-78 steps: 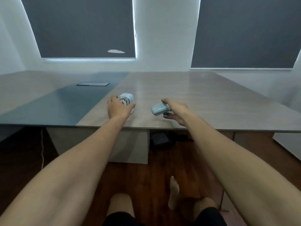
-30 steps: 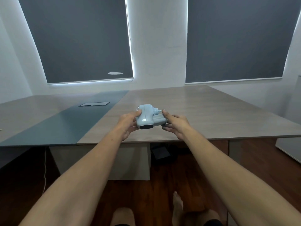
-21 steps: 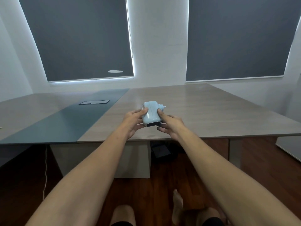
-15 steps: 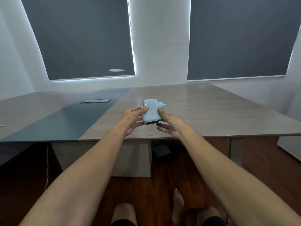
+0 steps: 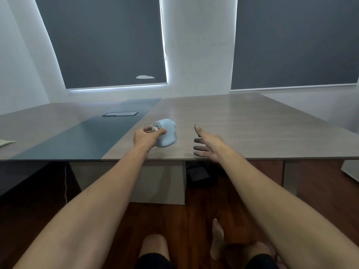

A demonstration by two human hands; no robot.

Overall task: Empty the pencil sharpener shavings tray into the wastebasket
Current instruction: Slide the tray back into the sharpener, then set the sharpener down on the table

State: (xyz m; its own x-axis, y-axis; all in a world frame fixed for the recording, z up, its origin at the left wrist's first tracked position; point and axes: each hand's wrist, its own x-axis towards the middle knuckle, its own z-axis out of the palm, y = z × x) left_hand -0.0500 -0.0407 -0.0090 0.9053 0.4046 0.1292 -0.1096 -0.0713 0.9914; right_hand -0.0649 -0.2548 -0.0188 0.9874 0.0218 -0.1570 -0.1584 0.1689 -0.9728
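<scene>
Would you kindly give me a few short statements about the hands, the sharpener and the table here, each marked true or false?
1. The left hand holds the light blue pencil sharpener. True.
2. The right hand grips the sharpener too. False: it is open, fingers spread, apart from the sharpener.
3. The sharpener is over the wooden table. True.
4. A wastebasket stands on the table beside the sharpener. False: no wastebasket shows on the table.
5. The window blinds are raised. False: both dark blinds are drawn down.

Bare forearms, black shorts (image 5: 153, 261), bare feet (image 5: 216, 241).
</scene>
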